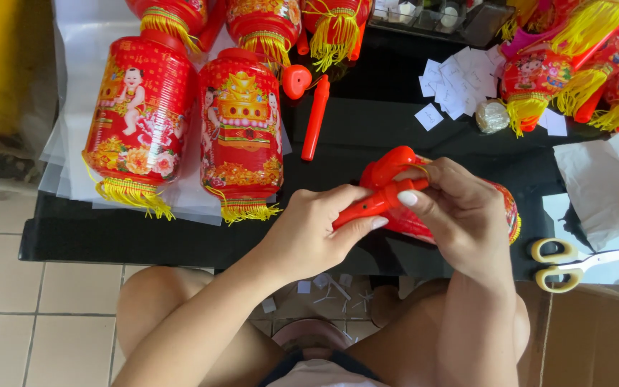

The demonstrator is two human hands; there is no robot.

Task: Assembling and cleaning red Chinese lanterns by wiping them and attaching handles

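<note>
My left hand (309,229) grips a red plastic handle stick (367,204) near its lower end. My right hand (456,211) pinches the stick's upper end, where it meets a red heart-shaped cap (390,163). Under my right hand lies a red lantern (511,208) with a yellow fringe, mostly hidden by the hand. Both hands are over the near edge of the black table (367,122).
Two finished red lanterns (141,107) (241,122) lie on clear plastic sheets at left. A loose red stick (316,118) and heart cap (296,80) lie mid-table. More lanterns are top right, with white paper slips (453,86). Yellow-handled scissors (567,261) rest at right, beside a cardboard box (596,337).
</note>
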